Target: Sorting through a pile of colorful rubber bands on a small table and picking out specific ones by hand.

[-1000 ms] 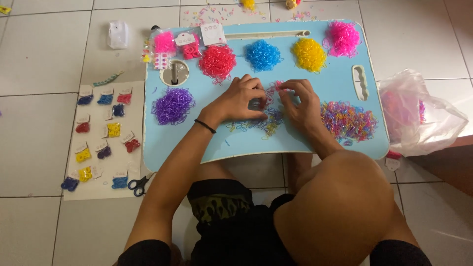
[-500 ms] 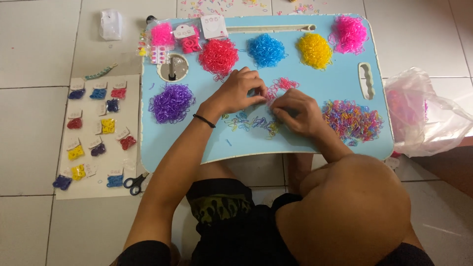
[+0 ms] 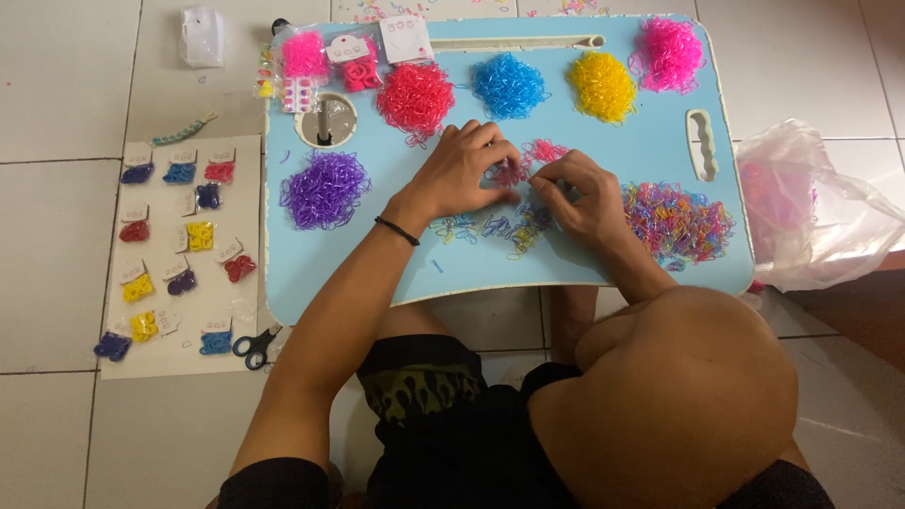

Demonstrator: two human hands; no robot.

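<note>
Head view: left hand [image 3: 464, 176] and right hand [image 3: 582, 196] meet at frame centre over blue lap tray [image 3: 396, 269] — fingertips of both pinched on small pink rubber bands [image 3: 528, 162]. Loose mixed bands [image 3: 495, 228] just below hands. Purple pile [image 3: 326, 188] left, multicolour pile [image 3: 676, 222] right.

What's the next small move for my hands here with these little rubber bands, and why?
Probably lift the pink bands pinched between your left hand and right hand up to the pink pile at the far right corner. The sorted piles sit apart by colour, and loose mixed bands lie under your hands.
</note>
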